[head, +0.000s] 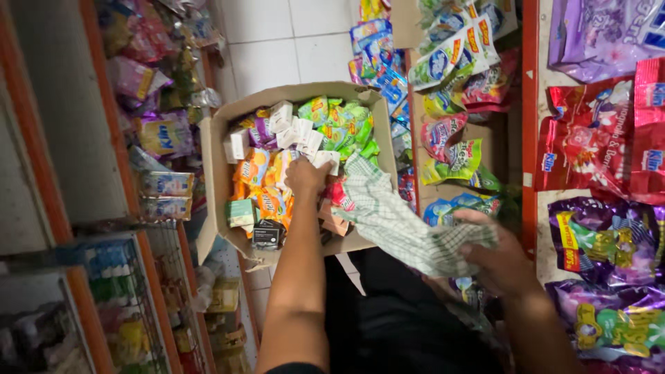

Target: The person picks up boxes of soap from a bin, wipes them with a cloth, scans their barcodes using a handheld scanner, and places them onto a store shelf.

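In the narrow aisle between shop shelves, a person looks down into an open cardboard box (220,180) that sits on the white tile floor (277,48). The left hand (306,176) is down inside the box, its fingers curled on a small white packet (325,159) lying on top of the pile. The right hand (495,257) is closed on one end of a green and white checked cloth (398,221). The cloth stretches from that hand across to the box's near edge.

To do this well, the left hand should pinch just one packet and lift it straight up, so the others do not slide. The right hand should keep the cloth away from the pile, so it does not drag things out.

The box is brown, stiff and a bit bent at the flaps. Inside are small white boxes (294,128) with flat sides, shiny orange sachets (260,187) and bright green sachets (346,128) that look crinkly. The cloth looks soft and floppy. On the right shelf (530,104) lie big red bags (589,138) and purple bags (603,239), smooth and glossy. On the left shelf (97,76) are more small packs, blurred.
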